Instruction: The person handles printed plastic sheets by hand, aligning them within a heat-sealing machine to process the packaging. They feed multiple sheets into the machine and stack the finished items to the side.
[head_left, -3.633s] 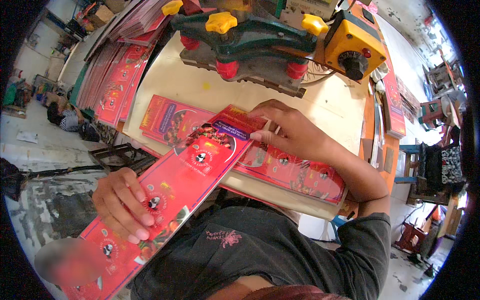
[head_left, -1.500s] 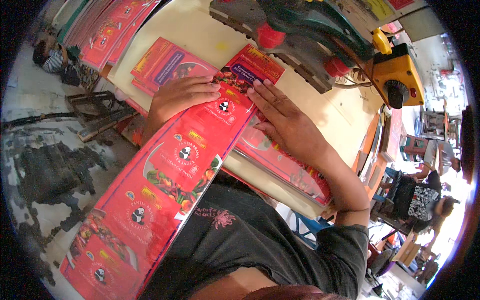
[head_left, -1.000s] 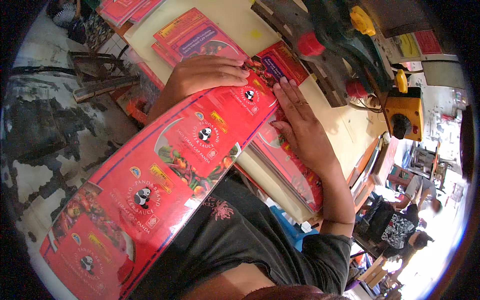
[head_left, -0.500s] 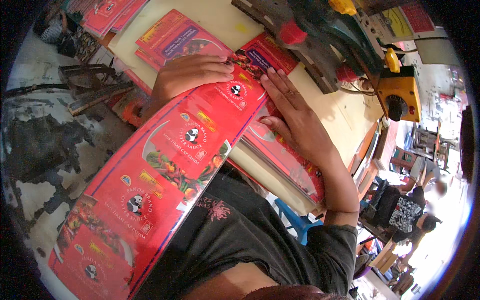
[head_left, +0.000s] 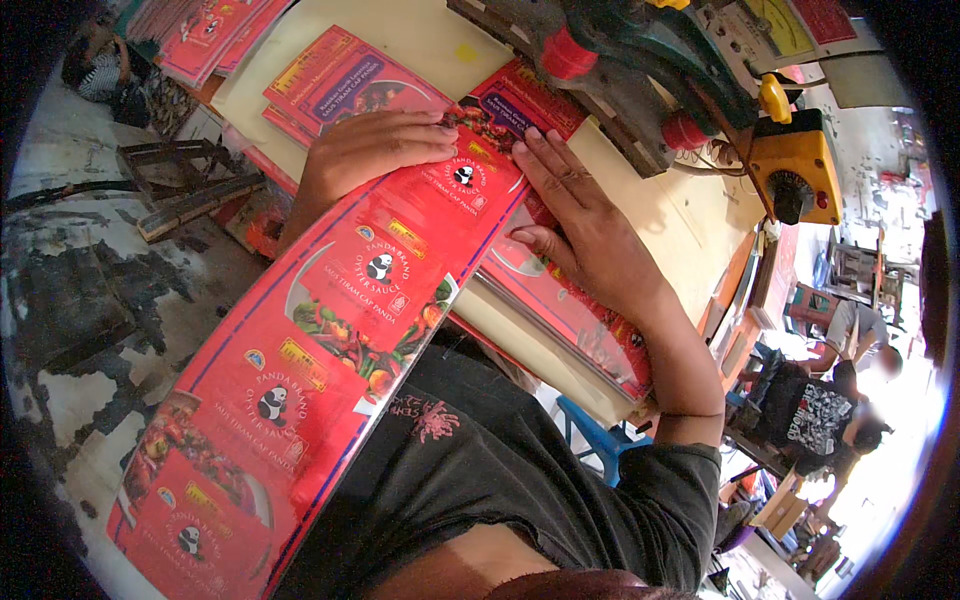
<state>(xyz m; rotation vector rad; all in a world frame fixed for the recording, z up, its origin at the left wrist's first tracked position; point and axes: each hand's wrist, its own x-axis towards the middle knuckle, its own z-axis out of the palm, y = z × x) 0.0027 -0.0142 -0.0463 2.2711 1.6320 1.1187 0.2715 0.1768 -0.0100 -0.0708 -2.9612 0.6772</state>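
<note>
A long red printed strip of glossy packaging [head_left: 340, 335], with repeated round white emblems and food pictures, runs from the table's edge down to the lower left. Its far end lies under my hands. My left hand [head_left: 380, 150] rests over the strip's left edge, fingers straight and close together, its thumb out of sight. On the other side my right hand [head_left: 585, 220] lies flat with fingers stretched, fingertips at the strip's right edge and thumb apart. Beneath that palm is a stack of red printed sheets [head_left: 560, 310]. A red and purple printed packet [head_left: 350, 80] lies beyond my left hand.
A dark green machine with red knobs [head_left: 570, 52] stands at the table's far side. Beside it is a yellow box with a black dial [head_left: 795, 180]. More red packaging [head_left: 205, 40] lies at the far left. People [head_left: 810, 420] sit at the right; a blue stool [head_left: 595, 440] stands below the table.
The view has shifted slightly. Both hands keep almost the same place on the strip, and the strip's hanging lower end has moved a little.
</note>
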